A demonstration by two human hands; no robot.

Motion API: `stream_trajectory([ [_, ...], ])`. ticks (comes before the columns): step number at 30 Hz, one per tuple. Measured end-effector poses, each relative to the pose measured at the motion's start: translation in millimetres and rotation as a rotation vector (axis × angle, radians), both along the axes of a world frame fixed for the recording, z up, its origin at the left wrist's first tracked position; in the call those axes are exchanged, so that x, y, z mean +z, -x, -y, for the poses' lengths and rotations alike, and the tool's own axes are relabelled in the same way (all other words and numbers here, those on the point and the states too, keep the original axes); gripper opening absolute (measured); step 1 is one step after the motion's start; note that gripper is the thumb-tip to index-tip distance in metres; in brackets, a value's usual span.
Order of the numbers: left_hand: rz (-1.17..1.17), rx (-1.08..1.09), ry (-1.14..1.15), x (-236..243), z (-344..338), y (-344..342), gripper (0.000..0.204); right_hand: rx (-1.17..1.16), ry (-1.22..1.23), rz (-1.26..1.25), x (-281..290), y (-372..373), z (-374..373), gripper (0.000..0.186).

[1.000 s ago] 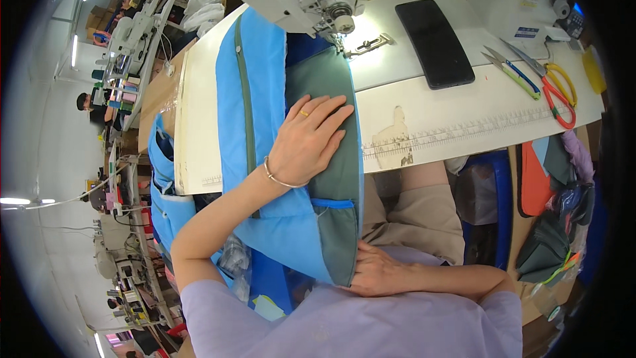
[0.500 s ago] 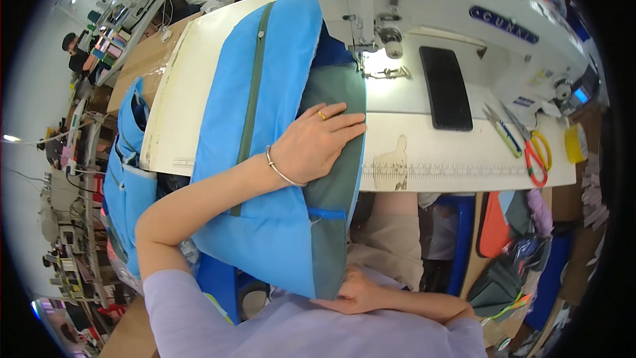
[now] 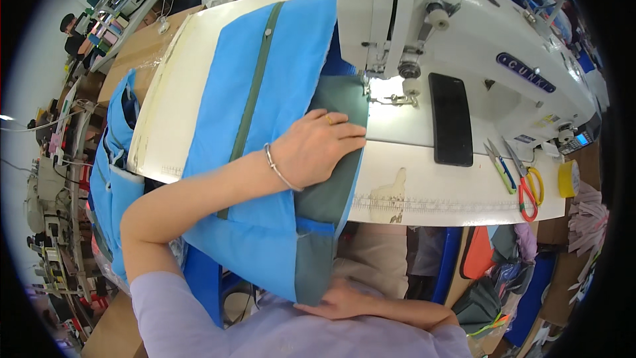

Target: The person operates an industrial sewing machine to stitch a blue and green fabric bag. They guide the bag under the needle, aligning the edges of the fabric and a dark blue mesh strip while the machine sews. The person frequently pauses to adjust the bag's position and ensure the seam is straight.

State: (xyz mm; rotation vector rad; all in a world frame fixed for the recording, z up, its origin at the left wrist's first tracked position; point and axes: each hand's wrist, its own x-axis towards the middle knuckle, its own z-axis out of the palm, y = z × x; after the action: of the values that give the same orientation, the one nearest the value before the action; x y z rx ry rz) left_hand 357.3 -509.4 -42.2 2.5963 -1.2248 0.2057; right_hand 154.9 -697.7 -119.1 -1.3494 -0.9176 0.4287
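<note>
Beside the sewing machine [image 3: 457, 33], blue fabric [image 3: 275, 116] lengthwise away from torso [image 3: 298, 341], left grip [image 3: 310, 149] spread, right grip [image 3: 341, 299] unclear

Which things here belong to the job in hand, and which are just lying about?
Seemingly in the job:
fabric, left hand flat on it, right hand at its lower edge
sewing machine, beside the fabric

Seemingly lying about:
phone
scissors
snips
yellow roll
</note>
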Motion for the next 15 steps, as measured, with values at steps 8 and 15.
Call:
stream_trajectory([
  [8,-0.089,0.028,0.129,35.1,-21.3,58.0,0.040,0.023,0.240,-0.593,6.8,-11.1,4.1,0.030],
  [15,0.328,0.699,0.270,48.8,-110.0,114.9,0.032,-0.126,0.178,-0.222,11.4,-2.2,-3.4,0.028],
])
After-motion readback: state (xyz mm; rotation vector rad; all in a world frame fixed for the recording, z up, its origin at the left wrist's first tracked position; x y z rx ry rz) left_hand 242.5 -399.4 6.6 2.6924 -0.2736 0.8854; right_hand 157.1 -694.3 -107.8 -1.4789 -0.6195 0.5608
